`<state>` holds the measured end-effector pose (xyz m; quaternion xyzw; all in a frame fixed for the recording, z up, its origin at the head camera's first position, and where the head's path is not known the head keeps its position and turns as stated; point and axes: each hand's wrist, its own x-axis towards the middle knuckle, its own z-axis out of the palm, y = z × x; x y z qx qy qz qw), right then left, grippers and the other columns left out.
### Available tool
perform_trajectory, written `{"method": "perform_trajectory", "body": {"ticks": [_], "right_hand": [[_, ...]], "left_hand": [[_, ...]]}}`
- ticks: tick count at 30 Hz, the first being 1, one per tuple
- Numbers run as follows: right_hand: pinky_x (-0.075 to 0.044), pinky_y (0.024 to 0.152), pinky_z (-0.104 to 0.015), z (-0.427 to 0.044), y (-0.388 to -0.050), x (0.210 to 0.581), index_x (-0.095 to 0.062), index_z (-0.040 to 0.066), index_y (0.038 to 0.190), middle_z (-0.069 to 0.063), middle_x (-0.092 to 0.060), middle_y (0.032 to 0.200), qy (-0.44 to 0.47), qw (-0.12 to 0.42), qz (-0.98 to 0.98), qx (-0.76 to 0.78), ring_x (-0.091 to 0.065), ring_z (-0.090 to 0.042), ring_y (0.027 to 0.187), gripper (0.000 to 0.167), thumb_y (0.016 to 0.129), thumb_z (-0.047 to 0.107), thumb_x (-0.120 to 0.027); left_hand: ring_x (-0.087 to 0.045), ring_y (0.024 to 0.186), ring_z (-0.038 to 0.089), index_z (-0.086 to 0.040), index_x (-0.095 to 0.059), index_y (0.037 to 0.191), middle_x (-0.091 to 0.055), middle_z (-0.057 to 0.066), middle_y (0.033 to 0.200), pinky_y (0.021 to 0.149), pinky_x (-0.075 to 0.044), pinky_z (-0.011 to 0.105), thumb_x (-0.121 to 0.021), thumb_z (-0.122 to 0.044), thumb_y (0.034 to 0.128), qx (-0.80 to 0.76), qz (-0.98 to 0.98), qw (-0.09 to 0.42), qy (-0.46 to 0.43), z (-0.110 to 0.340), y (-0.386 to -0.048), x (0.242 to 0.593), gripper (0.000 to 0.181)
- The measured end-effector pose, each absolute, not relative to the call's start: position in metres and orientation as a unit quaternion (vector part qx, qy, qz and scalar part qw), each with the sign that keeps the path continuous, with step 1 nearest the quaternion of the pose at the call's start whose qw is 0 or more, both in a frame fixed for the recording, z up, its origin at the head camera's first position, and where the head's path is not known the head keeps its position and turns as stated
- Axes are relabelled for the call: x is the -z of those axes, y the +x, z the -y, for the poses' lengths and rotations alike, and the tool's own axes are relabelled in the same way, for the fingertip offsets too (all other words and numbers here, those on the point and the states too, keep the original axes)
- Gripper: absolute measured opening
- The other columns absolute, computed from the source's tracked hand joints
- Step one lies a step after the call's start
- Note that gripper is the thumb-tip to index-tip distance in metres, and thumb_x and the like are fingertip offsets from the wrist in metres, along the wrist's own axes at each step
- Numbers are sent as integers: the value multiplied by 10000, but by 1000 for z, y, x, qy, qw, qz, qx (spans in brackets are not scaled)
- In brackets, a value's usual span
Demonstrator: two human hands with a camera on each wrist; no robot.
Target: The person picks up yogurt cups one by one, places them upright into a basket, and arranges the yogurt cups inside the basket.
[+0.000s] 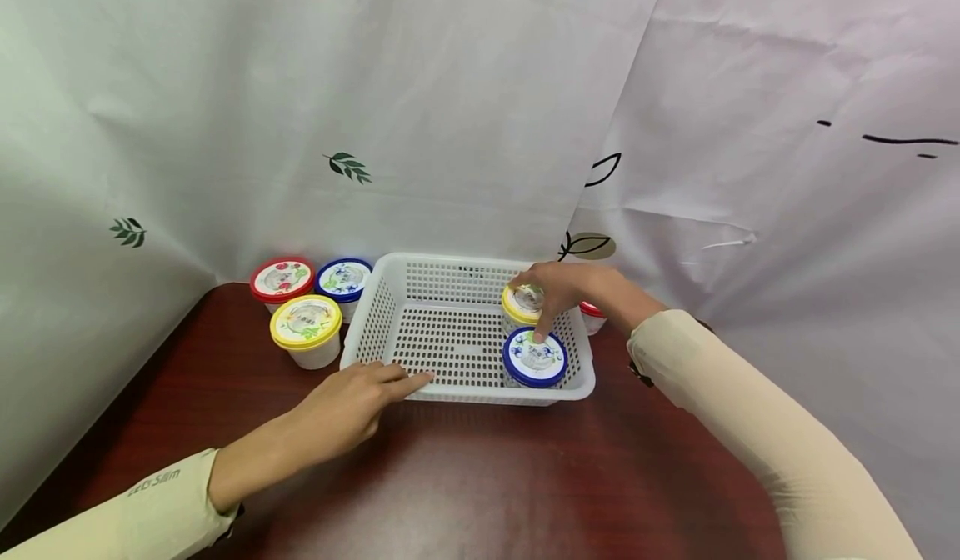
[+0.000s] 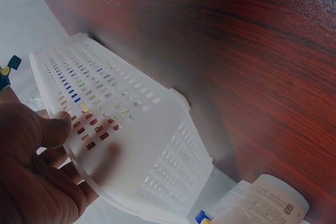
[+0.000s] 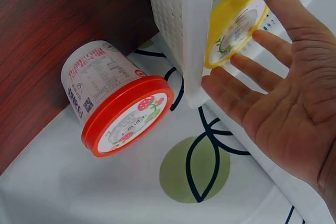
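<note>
A white perforated basket (image 1: 427, 343) stands on the table. My left hand (image 1: 352, 406) holds its front rim near the left corner; in the left wrist view, the thumb lies against the outer wall and the other fingers reach behind the rim. Inside the basket's right end are a yellow-lidded tub (image 1: 522, 303) and, nearer me, a blue-lidded tub (image 1: 535, 357). My right hand (image 1: 566, 289) is over these two, its thumb at the blue lid and its spread fingers by the yellow lid. In the right wrist view those fingers are not wrapped round either tub.
Left of the basket stand a red-lidded tub (image 1: 282, 281), a blue-lidded tub (image 1: 344, 280) and a yellow-lidded tub (image 1: 306, 327). Another red-lidded tub (image 3: 123, 103) stands just outside the basket's right end. A printed white cloth (image 1: 465, 127) hangs behind the dark wooden table (image 1: 480, 477).
</note>
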<state>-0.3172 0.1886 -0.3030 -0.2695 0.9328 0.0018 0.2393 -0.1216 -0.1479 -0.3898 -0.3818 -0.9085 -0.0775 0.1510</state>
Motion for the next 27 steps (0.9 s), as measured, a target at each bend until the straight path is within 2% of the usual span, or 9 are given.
{"method": "perform_trajectory", "body": {"ticks": [10,16,23,27], "right_hand": [[-416,1323,-618,-189,-316,298,-461,254,1736,-184,-428,1794,-274,238,-932,-2,-427,-423,1662,1141,783,483,-1043],[-433,1309,-624,-191,-315,291,-478,255,1727,-165,-467,1773,-270,228,-935,-2,-453,-409,1646,1117,787,475,-1040],[-452,1299,-617,-200,-317,286,-515,217,1707,-185,-535,1715,-259,212,-942,-3,-508,-408,1595,1088,780,390,-1056],[-468,1279,-630,-208,-317,282,-519,188,1703,-206,-541,1704,-259,210,-943,-5,-519,-424,1579,1007,831,236,-1021]], "left_hand": [[-754,1045,223,-164,-768,1464,-805,4,1158,928,-635,476,-719,154,809,80,911,144,-379,149,-122,390,730],[-774,1095,226,-170,-775,1453,-819,16,1186,960,-645,490,-732,135,837,74,914,143,-373,149,-120,389,689],[-770,1097,216,-176,-771,1455,-815,14,1192,954,-646,488,-746,124,842,73,915,138,-373,148,-120,389,683],[-766,1094,209,-177,-769,1462,-812,7,1186,947,-642,484,-747,124,842,73,915,138,-373,148,-121,390,689]]}}
